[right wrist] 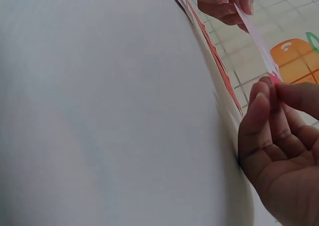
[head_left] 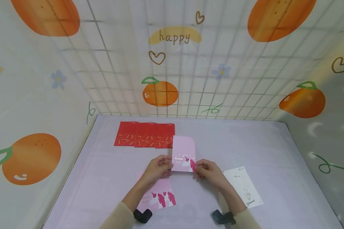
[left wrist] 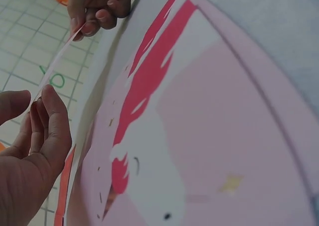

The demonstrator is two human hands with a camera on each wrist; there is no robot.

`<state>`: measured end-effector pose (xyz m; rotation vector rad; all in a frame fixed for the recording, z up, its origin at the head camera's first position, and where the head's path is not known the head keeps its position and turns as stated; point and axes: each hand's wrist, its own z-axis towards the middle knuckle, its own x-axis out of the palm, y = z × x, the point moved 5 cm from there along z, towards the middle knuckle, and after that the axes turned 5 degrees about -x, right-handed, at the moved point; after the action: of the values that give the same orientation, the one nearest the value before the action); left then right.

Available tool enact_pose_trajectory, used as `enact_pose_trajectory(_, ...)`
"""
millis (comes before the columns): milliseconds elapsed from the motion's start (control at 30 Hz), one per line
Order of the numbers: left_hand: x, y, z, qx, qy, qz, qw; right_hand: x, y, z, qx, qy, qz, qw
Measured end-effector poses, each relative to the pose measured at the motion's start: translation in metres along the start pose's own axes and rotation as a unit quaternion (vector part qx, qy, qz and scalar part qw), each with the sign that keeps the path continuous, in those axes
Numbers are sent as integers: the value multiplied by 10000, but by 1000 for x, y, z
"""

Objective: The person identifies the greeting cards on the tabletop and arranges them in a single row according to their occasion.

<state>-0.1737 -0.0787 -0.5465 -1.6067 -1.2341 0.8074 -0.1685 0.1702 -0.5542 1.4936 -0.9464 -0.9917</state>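
Note:
A pink unicorn card (head_left: 183, 152) is held up over the middle of the table, its printed face toward the head camera. My left hand (head_left: 159, 167) pinches its lower left edge between thumb and fingers. At the lower right corner my right hand (head_left: 210, 171) pinches it the same way. Both wrist views show the card nearly edge-on, as a thin pink strip (left wrist: 56, 61) between the two hands. Below my left forearm lie pink unicorn cards (head_left: 160, 194), overlapping and partly hidden by the arm.
Three red cards (head_left: 144, 135) lie overlapping in a row at the back left of the table (head_left: 232, 140). White cards with a diamond print (head_left: 243, 186) lie at the right, partly under my right forearm. A fruit-patterned cloth (head_left: 183, 70) hangs behind.

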Motion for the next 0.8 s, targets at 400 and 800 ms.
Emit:
enact_pose_trajectory(400,0,-1,0,192,101,237,9995,-3,-1,0,-23,-67,-23,10000)
enact_pose_trajectory(800,0,-14,6,452,-161,799,9956,-6,8,4,-112,-167,-172,9996)
